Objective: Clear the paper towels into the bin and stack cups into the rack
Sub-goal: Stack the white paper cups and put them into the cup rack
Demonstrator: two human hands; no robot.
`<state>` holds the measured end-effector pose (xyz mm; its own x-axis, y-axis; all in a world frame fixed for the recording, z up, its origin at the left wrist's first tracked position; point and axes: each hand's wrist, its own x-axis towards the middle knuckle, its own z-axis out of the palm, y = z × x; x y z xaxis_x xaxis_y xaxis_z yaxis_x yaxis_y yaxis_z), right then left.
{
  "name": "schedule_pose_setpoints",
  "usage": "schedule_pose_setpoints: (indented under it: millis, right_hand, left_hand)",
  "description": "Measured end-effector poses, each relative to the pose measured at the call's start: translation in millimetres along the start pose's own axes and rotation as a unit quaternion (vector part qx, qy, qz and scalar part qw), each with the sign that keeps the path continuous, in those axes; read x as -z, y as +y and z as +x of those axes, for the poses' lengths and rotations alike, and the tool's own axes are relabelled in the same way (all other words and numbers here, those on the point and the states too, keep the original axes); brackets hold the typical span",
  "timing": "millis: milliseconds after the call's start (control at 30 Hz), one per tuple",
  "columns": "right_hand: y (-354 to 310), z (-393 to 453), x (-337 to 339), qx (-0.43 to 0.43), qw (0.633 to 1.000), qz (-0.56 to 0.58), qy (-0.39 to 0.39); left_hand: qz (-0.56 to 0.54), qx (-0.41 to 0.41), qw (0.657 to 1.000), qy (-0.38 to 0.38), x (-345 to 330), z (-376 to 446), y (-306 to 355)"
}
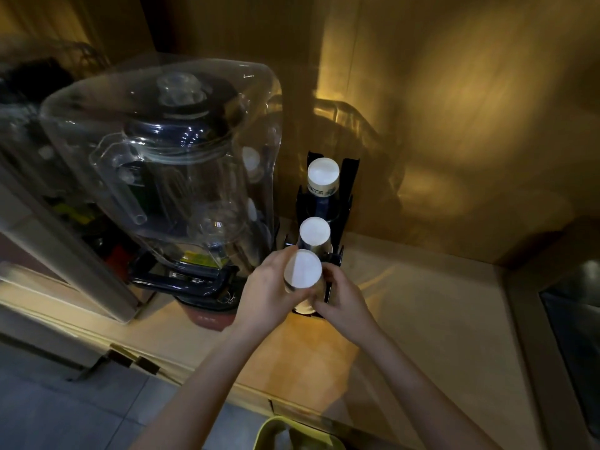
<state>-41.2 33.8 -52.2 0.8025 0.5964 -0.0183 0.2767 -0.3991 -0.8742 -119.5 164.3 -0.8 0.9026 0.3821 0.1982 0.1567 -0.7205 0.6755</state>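
A black cup rack (349,186) stands on the wooden counter against the back wall. Two stacks of upside-down paper cups sit in it: a far stack (323,178) and a middle stack (314,233), white bases up. At the rack's nearest slot, an inverted cup (303,269) with a white base is held between both hands. My left hand (269,293) wraps its left side. My right hand (341,298) grips its right side, low down near the rack's front edge. No paper towels are in sight.
A large blender under a clear plastic cover (168,151) stands just left of the rack. A yellow-green bin rim (276,427) shows at the bottom edge. A dark sink (574,306) lies at the right. The counter (422,303) stretches right of the rack.
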Motion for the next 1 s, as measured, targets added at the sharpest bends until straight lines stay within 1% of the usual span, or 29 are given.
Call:
schedule_pose_setpoints:
  millis: [133, 300, 367, 467, 567, 700, 767, 800, 867, 933, 1000]
  right_hand:
    - [-5, 0, 7, 0.022, 0.999, -0.029, 0.022]
    - [-7, 0, 12, 0.052, 0.99, -0.124, 0.03]
    - [-7, 0, 11, 0.055, 0.985, -0.161, 0.025]
    - [-6, 1, 6, 0.044, 0.978, -0.204, 0.015]
    - [-8, 0, 3, 0.054, 0.973, -0.221, 0.026]
    - [-10, -1, 5, 0.055, 0.97, -0.238, 0.017]
    - [-12, 1, 10, 0.032, 0.973, -0.23, -0.011]
    - [-14, 3, 13, 0.019, 0.978, -0.207, -0.022]
    - [-22, 5, 26, -0.02, 0.993, -0.112, -0.025]
    - [-35, 6, 48, -0.045, 0.999, -0.007, 0.007]
    - [-52, 5, 73, -0.021, 0.996, 0.066, 0.051]
  left_hand:
    - [0.009, 0.014, 0.999, -0.038, -15, 4, -7]
    - [0.019, 0.019, 0.998, -0.062, -27, 8, -13]
    - [0.029, 0.024, 0.997, -0.071, -31, 8, -15]
    - [0.073, 0.039, 0.992, -0.093, -33, 9, -16]
    - [0.084, 0.043, 0.991, -0.092, -31, 7, -18]
    - [0.077, 0.041, 0.992, -0.091, -31, 5, -18]
    - [0.079, 0.052, 0.987, -0.128, -29, 11, -15]
    - [0.081, 0.064, 0.982, -0.158, -28, 15, -13]
    - [0.09, 0.08, 0.97, -0.211, -23, 26, -9]
    - [0.099, 0.066, 0.968, -0.222, -18, 41, -2]
    - [0.093, 0.046, 0.97, -0.218, -9, 60, 16]
